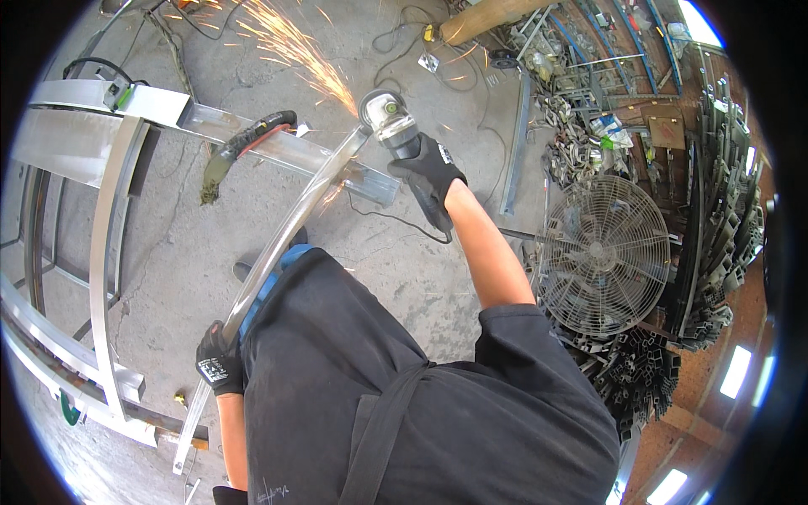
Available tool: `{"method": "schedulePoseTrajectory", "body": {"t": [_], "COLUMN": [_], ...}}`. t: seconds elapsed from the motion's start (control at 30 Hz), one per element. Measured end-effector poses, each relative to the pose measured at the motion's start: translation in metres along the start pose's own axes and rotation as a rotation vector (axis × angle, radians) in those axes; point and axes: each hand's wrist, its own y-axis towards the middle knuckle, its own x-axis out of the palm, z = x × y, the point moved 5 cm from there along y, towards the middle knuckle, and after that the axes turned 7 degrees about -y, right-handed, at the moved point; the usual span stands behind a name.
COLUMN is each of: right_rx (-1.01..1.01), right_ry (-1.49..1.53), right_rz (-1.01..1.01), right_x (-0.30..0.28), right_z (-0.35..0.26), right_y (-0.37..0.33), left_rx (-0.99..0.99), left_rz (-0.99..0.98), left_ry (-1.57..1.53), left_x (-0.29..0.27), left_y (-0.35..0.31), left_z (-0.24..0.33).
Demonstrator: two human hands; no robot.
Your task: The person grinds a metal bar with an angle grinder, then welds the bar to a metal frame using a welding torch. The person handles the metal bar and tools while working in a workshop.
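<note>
My right hand, in a black glove, is closed round an angle grinder. The grinder's disc meets the far end of a long metal tube, and orange sparks spray from there up and to the left. Lower down, my gloved left hand grips the same tube, which slants past my left thigh. Near its far end the tube crosses a metal beam. On that beam lies a dark tool with a red edge, its kind unclear.
A welded metal frame fills the left side. A large fan with a wire guard stands at the right, beside stacked metal tubes and a heap of scrap offcuts. Cables trail over the concrete floor.
</note>
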Motion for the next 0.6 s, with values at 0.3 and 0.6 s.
{"method": "schedulePoseTrajectory", "body": {"t": [0.3,0.6], "right_rx": [0.024,-0.008], "right_ry": [0.029,0.017], "right_rz": [0.022,0.043], "right_x": [-0.0001,0.0014], "right_z": [0.0021,-0.0003], "right_y": [-0.0025,-0.0028], "left_rx": [-0.03,0.009], "left_rz": [-0.035,0.011], "left_ry": [-0.008,-0.019], "left_x": [0.0009,0.0005], "left_y": [0.0026,0.004], "left_z": [-0.0018,-0.0007]}}
